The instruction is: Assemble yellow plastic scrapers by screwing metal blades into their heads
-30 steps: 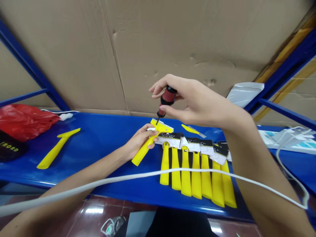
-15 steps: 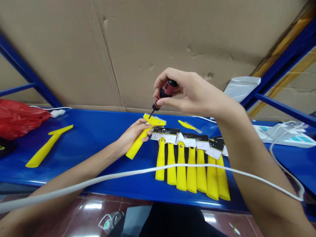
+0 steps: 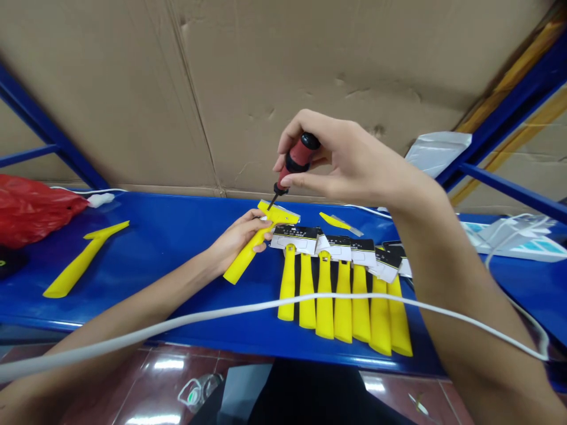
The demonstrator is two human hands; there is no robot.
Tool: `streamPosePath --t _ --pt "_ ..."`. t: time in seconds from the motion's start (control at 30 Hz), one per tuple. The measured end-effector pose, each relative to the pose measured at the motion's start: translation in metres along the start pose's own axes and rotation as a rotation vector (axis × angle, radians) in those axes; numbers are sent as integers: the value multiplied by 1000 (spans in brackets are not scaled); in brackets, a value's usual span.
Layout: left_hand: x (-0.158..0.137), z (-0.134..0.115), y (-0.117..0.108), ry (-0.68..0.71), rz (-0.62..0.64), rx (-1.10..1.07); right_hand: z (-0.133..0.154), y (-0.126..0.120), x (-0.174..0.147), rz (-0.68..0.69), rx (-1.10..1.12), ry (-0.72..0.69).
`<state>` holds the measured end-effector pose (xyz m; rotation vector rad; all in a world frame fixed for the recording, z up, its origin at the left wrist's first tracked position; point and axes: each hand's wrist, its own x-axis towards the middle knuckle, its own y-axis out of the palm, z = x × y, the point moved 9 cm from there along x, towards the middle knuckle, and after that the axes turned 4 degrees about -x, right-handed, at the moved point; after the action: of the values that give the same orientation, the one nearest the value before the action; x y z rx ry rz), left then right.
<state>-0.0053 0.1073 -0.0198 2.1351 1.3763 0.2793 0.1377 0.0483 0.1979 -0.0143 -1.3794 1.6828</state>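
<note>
Evidently, the red-and-black screwdriver (image 3: pixel 301 154) has turned in the fingers: the pale mark that showed on its grip half a second ago is out of sight, and the tool leans a little less than it did then. Its tip meets the yellow scraper (image 3: pixel 244 260) at the same end of the T-shaped head, so the turning looks to be under way at one spot — no shift to another place on the head can be seen. The right hand (image 3: pixel 348 154) is loosely curled, thumb and fingers pinching the screwdriver's grip from either side. The left hand (image 3: pixel 241 238) is wrapped around the scraper's neck, thumb on top, holding it tilted above the blue shelf (image 3: pixel 168 236), just left of seven yellow handles (image 3: pixel 325 304) laid in a row. As for writing, the black-and-white cards (image 3: pixel 296 239) at the upper ends of that row carry rows of small print and an outlined box, but the characters are too small to read. On the black item (image 3: pixel 9 262) by the red plastic bag (image 3: pixel 39 209), only a scrap of yellow lettering shows at the edge — not enough for a word. I can make out no brand on the screwdriver.
</note>
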Motion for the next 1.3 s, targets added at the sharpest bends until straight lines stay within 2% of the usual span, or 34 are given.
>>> streamPosePath --t 0.17,0.37,0.57,0.73,0.93,1.1,1.3 --pt "-3 4 6 -7 47 27 -8 -7 1 -93 -121 32" --pt "-3 5 7 -8 40 38 -5 3 -1 16 6 -6" --pt "-5 3 10 -4 79 71 -3 -2 -1 -64 -50 25" --pt "-5 2 9 -1 64 71 0 5 -2 16 61 -30" --pt "-5 -3 10 32 60 59 -5 0 0 -83 10 5" --pt "-3 -3 8 30 54 63 0 8 0 8 98 -36" --pt "-5 -4 11 42 64 74 -7 1 1 -82 -2 41"
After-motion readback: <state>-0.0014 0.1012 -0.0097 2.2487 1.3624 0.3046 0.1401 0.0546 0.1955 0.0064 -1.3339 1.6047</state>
